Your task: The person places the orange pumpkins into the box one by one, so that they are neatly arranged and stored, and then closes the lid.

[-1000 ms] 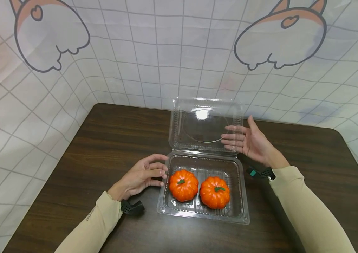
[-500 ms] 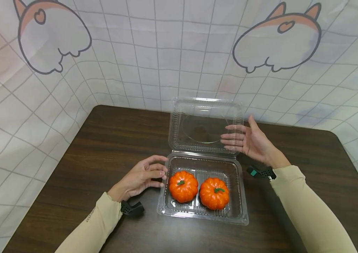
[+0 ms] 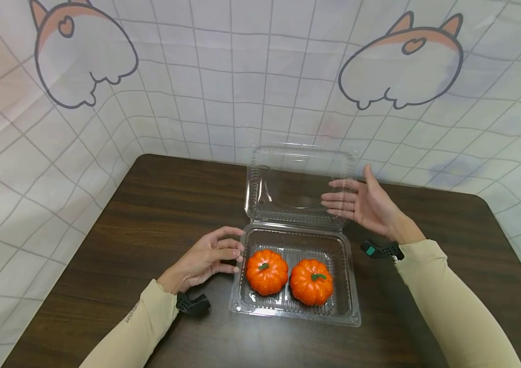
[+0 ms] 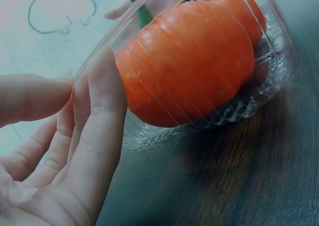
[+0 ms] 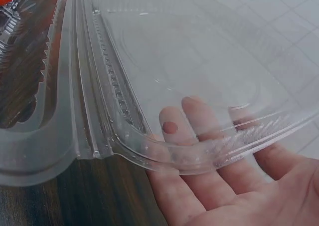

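Observation:
A clear plastic clamshell container [image 3: 297, 316] sits on the table with its hinged lid [image 3: 288, 189] raised at the back. Inside lie two small orange pumpkins [image 3: 267, 272] with green stems, side by side; the right pumpkin [image 3: 312, 282] is slightly nearer the front. My left hand [image 3: 207, 257] pinches the container's left rim, thumb on top and fingers beneath, as the left wrist view shows. Behind the lid's right edge, my right hand [image 3: 370, 207] holds its fingers straight, palm toward the lid. Those fingers [image 5: 212, 176] show through the clear plastic in the right wrist view.
The dark wood table [image 3: 163, 199] has rounded back corners. A white grid-patterned cloth [image 3: 242, 66] with cartoon animal drawings hangs behind it and down the left side. Black straps with small devices [image 3: 382, 249] are worn on both wrists.
The lid has tipped up slightly, and the reflection on it has changed. My right hand has risen a little with it. My left hand and the pumpkins stay in place.

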Demonstrator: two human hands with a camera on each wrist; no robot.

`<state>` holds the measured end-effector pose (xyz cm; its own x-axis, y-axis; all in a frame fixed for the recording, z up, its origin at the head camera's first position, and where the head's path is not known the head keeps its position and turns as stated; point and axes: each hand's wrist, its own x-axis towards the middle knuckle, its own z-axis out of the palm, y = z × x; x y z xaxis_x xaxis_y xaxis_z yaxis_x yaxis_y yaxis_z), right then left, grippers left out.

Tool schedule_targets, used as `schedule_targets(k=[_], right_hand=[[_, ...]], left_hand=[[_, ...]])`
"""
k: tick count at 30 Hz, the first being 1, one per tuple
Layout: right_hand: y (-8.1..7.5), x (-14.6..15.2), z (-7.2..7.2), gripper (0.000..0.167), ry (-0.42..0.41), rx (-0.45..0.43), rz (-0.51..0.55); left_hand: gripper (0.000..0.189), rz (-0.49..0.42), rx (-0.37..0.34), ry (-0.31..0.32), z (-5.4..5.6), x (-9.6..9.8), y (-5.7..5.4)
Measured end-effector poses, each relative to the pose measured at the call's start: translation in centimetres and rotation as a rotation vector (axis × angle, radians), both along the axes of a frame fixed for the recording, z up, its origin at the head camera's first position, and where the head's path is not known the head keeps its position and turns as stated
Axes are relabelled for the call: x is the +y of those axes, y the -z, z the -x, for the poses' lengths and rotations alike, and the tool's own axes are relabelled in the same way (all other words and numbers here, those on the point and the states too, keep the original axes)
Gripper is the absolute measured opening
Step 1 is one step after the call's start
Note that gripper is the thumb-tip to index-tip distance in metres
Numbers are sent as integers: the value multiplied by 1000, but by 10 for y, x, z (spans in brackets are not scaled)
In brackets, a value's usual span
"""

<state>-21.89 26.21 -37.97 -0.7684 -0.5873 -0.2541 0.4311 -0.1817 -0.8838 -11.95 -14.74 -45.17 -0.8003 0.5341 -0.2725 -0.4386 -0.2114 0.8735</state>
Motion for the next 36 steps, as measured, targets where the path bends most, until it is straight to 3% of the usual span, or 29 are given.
schedule_targets(k=[10, 19, 36], right_hand=[[-6, 5, -1, 86, -79, 50, 43], [-15, 6, -3, 100, -92, 95, -75], [-29, 7, -9, 106, -232, 209, -141]], left_hand=[[46, 10, -5, -2, 0, 2, 0], [46, -1, 0, 0, 1, 3, 1], [44, 2, -5, -7, 1, 5, 1]])
